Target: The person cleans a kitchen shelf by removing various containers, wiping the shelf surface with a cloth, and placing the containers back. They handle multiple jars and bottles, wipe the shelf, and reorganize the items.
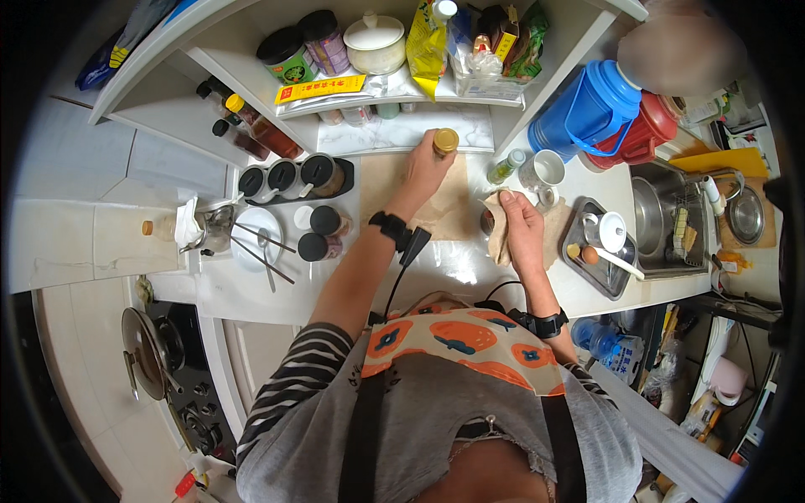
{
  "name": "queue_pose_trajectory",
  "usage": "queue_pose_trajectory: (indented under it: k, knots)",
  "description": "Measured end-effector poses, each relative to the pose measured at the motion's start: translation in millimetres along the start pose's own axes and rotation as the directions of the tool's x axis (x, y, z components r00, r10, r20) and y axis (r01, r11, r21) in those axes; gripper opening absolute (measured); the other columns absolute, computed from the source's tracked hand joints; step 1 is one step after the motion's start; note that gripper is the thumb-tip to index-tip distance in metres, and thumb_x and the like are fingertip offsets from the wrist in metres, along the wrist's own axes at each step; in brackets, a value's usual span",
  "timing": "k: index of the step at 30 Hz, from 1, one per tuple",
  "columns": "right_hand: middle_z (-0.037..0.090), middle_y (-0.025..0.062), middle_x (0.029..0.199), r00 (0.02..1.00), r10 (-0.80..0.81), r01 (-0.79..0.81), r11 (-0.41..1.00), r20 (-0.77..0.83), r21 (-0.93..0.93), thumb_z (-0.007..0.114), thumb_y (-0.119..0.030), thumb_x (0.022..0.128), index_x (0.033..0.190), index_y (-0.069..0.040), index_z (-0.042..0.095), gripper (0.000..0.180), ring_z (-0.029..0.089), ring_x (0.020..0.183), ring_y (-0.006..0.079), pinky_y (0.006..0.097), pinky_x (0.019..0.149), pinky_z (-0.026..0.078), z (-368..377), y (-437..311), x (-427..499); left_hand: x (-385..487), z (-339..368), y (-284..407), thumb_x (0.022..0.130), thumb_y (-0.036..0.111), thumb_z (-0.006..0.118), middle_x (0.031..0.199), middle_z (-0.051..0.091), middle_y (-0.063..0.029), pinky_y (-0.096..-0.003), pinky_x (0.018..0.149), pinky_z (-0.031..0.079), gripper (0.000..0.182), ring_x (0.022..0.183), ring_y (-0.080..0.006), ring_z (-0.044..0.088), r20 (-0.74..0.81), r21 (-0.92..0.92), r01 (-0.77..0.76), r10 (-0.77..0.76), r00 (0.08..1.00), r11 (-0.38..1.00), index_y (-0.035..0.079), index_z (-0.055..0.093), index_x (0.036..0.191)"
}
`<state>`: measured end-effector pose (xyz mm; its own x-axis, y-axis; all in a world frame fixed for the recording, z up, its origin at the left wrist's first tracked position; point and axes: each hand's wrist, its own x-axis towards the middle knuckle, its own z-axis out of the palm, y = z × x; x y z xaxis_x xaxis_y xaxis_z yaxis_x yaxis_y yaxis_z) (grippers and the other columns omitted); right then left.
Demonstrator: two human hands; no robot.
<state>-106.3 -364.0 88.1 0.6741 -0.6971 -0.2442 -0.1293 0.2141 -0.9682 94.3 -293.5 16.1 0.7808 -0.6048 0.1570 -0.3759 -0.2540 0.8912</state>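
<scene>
My left hand (pixel 422 168) is closed around a jar with a gold lid (pixel 446 141), at the back of the counter by the marble-patterned shelf board (pixel 402 129). Most of the jar's body is hidden behind my fingers and its lid. In my right hand (pixel 523 227) is a folded beige cloth (pixel 497 242), pinched under the thumb. A dark rounded thing (pixel 487 221) shows at the cloth's left edge, mostly covered. Just behind that hand are a small green-labelled bottle (pixel 505 167) and a clear glass mug (pixel 544 170).
Left of my arm stand a rack of black-lidded seasoning jars (pixel 284 179), two loose jars (pixel 321 246), and a white plate (pixel 256 239) with chopsticks. To the right are a grey tray (pixel 604 276), a sink (pixel 648 217), and blue (pixel 582 113) and red (pixel 648 129) thermos flasks.
</scene>
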Motion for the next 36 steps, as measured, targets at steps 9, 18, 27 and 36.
queue_pose_trajectory:
  k: [9,18,27,36]
  knots:
    - [0.069,0.0039,0.089,0.97,-0.239,0.24,0.97,0.037,-0.041,0.056,-0.022,0.098,0.106,-0.003,0.067,0.024,0.061,0.078,0.0115,0.0259,0.072,0.048,30.0,-16.8,-2.5,-118.1,-43.4,47.8,0.083,0.014,0.069,0.103,0.063,-0.0156,-0.0367,0.082,0.049,0.036,0.096,-0.0282,0.063,0.301,-0.057,0.089,-0.068,0.951,0.994,0.002,0.054,0.113]
    - [0.067,0.0209,0.086,0.888,-0.063,0.342,0.754,0.456,-0.56,0.055,-0.023,0.094,0.103,-0.001,0.066,0.026,0.063,0.083,0.0389,0.0389,0.075,0.049,76.0,2.6,-36.2,-161.6,-42.6,32.6,0.078,0.016,0.072,0.092,0.065,-0.0138,-0.0419,0.074,0.05,0.034,0.087,-0.031,0.064,0.089,0.017,-0.232,0.23,0.969,0.972,0.002,0.059,0.105]
    - [0.067,0.0194,0.086,0.97,-0.127,0.222,0.808,0.208,-0.545,0.056,-0.029,0.093,0.101,0.003,0.065,0.034,0.061,0.079,0.0292,0.0344,0.078,0.047,45.9,8.3,-17.0,-169.6,-58.0,66.3,0.074,0.014,0.078,0.086,0.062,-0.0083,-0.0309,0.072,0.049,0.034,0.077,-0.0164,0.06,0.197,-0.204,-0.002,0.043,0.979,0.979,0.003,0.056,0.097]
    - [0.067,0.0125,0.095,0.963,0.232,-0.209,0.964,-0.135,0.167,0.052,-0.031,0.096,0.112,-0.001,0.058,0.035,0.068,0.077,0.0217,0.0345,0.056,0.055,-56.1,0.7,-49.7,-133.4,-22.2,25.0,0.087,0.009,0.071,0.102,0.059,-0.0028,-0.0254,0.083,0.049,0.037,0.095,-0.0105,0.058,0.302,-0.518,0.208,-0.051,0.952,0.83,0.003,0.05,0.116]
